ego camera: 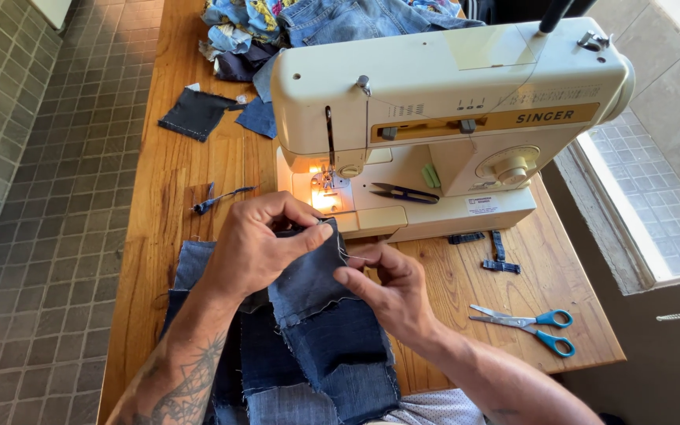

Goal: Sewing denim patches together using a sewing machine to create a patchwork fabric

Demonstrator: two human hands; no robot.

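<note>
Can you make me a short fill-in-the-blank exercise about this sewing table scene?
1. Both hands, the left hand and the right hand, pinch a patchwork piece of blue ____ fabric.
2. The cream sewing machine stands on a ____ table.
3. The pair of scissors right of the hands has ____ handles.
4. Small black thread snips lie on the machine's ____.

Missing words: denim; wooden; blue; bed

Dark and mid-blue denim patchwork [316, 330], cream sewing machine [434, 86], blue-handled scissors [525, 324].
</note>
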